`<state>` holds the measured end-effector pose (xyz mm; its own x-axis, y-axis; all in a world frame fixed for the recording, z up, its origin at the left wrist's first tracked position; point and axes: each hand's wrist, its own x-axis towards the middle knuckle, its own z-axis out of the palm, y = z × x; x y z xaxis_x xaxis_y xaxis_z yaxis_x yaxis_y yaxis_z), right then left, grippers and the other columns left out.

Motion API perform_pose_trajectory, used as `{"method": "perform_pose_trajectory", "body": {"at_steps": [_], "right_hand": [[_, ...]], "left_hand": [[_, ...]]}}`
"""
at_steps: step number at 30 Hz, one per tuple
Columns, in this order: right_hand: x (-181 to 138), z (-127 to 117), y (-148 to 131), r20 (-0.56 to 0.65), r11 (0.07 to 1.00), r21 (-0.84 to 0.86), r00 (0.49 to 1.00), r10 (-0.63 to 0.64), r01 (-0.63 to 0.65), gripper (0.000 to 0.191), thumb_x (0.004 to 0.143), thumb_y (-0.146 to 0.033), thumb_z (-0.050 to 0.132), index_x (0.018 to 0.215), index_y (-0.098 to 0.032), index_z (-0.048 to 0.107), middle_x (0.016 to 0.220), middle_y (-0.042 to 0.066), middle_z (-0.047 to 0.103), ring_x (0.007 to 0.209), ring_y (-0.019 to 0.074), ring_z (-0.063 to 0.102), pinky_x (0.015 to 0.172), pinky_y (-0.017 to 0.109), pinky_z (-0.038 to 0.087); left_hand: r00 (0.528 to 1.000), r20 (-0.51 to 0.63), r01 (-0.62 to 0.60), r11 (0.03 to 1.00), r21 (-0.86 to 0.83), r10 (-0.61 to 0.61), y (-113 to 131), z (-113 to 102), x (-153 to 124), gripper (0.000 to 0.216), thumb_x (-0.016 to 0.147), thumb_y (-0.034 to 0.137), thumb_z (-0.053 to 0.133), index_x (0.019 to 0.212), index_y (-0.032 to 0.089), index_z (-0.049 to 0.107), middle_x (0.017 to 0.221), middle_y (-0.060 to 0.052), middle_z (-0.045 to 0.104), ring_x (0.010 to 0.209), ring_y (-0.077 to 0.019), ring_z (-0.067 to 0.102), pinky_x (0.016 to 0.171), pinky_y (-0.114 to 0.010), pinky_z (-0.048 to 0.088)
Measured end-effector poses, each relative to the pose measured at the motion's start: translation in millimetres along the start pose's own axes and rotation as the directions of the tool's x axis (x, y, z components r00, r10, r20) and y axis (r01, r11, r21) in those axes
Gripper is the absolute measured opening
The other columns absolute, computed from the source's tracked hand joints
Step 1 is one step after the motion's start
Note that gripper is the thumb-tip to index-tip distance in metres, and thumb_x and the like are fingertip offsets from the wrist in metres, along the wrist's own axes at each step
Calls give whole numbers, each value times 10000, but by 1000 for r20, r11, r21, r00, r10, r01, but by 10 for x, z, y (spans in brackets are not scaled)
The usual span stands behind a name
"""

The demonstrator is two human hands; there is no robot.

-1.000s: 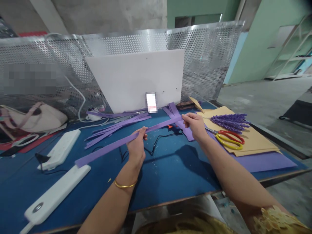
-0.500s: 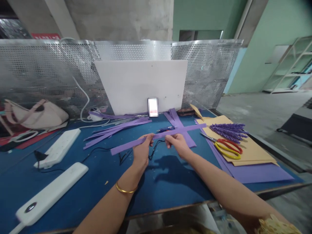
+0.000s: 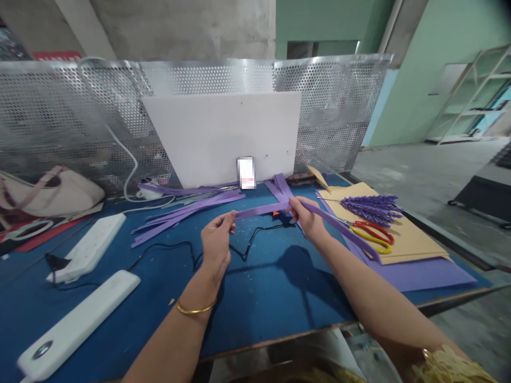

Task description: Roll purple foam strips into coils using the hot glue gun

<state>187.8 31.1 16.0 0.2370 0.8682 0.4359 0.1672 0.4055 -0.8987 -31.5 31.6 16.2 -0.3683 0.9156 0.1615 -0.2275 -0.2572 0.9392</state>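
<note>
A long purple strip (image 3: 261, 210), flat like paper or felt, stretches between my two hands above the blue table. My left hand (image 3: 217, 236) pinches its left end between thumb and fingers. Farther along, my right hand (image 3: 306, 217) grips the strip, and the rest of it hangs off to the right, passing over the scissors (image 3: 371, 236) with red and yellow handles. Beneath the strip, near my right hand, a tool with an orange tip (image 3: 276, 213) is partly hidden, and a black cord (image 3: 247, 250) runs around there.
More purple strips (image 3: 187, 213) lie at the back left. Tan sheets (image 3: 419, 247), purple sheets (image 3: 435, 274) and a purple lavender bunch (image 3: 371, 209) are on the right. Two white power strips (image 3: 83, 324) occupy the left. A phone (image 3: 246, 173) leans against a white board (image 3: 223, 133).
My hands have moved apart along the strip, the left one toward its left end. The strip's right part now droops rightward over the scissors. The view has shifted slightly.
</note>
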Motion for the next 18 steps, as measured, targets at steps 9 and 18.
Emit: {"method": "perform_pose_trajectory", "body": {"at_steps": [9, 18], "right_hand": [[-4, 29, 18, -20, 978, 195, 997, 81, -76, 526, 843, -577, 654, 500, -207, 504, 423, -38, 462, 425, 97, 437, 477, 260, 351], [61, 10, -23, 94, 718, 640, 955, 281, -274, 426, 610, -531, 876, 716, -164, 688, 466, -98, 428, 340, 20, 249, 379, 228, 303]], "left_hand": [[999, 35, 22, 999, -29, -21, 16, -34, 27, 478, 471, 500, 911, 733, 127, 770, 560, 19, 593, 536, -82, 484, 545, -226, 386], [978, 208, -14, 1000, -20, 18, 74, -45, -58, 427, 688, 524, 821, 913, 162, 805, 413, 94, 417, 435, -44, 350, 636, -230, 458]]}}
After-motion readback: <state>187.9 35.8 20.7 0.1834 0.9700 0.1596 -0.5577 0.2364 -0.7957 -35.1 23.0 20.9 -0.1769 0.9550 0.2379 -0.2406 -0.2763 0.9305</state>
